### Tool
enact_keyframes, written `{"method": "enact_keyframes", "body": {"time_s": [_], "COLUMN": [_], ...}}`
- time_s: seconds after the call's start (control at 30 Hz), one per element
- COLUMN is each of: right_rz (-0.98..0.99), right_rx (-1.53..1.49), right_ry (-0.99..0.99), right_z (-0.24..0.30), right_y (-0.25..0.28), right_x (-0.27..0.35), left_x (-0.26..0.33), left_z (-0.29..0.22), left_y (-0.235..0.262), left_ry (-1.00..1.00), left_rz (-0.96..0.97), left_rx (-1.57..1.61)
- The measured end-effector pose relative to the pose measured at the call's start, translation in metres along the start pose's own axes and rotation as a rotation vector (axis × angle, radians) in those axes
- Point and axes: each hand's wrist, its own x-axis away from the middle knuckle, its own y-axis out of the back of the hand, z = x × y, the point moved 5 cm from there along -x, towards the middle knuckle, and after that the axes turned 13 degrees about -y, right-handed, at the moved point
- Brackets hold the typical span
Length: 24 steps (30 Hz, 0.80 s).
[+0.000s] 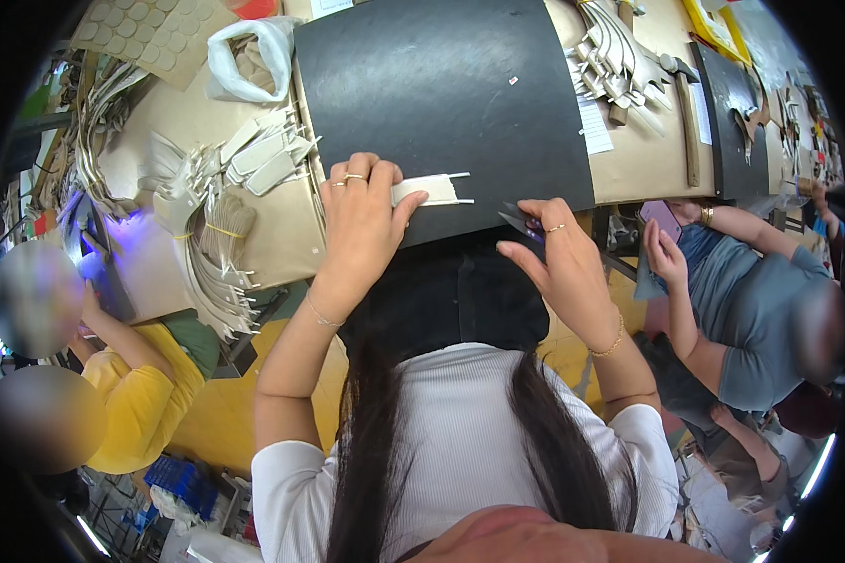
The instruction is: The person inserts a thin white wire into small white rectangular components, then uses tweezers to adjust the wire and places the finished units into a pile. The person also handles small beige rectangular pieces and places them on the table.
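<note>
My left hand [361, 216] rests at the near edge of a black mat [432, 84], thumb and fingers closed on a flat white strap piece [429, 190]. Two thin prongs stick out from the piece's right end, one on each side. Its left end is hidden under my fingers. Just right of it, past the mat's near edge, my right hand [561, 258] holds small dark scissors [521, 223]. Their pointed blades face up and left, apart from the white piece. My fingers cover most of the handles.
Left of the mat lie loose white pieces [270, 159], a banded beige bundle [227, 225] and a white bag [250, 58]. A hammer [687, 122] and white strips [620, 61] lie to the right. A person in yellow [155, 394] sits left; another with a phone [662, 221] sits right.
</note>
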Motion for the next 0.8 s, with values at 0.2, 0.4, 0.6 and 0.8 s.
{"method": "enact_keyframes", "body": {"time_s": [0.2, 0.4, 0.6, 0.8], "right_rz": [-0.062, -0.256, -0.383, -0.321], "right_rx": [-0.140, -0.020, 0.088, 0.073], "right_ry": [-0.061, 0.048, 0.142, 0.133], "right_z": [-0.007, -0.001, 0.012, 0.010], "right_y": [-0.010, -0.001, -0.006, -0.012], "right_x": [-0.010, -0.052, -0.076, -0.066], "left_x": [0.013, 0.034, 0.032, 0.008], "left_z": [0.000, 0.033, 0.107, 0.142], "left_y": [0.005, 0.063, 0.109, 0.087], "left_ry": [0.145, 0.340, 0.458, 0.266], "left_rz": [-0.112, -0.449, -0.207, 0.211], "left_rx": [0.189, 0.268, -0.053, -0.367]}}
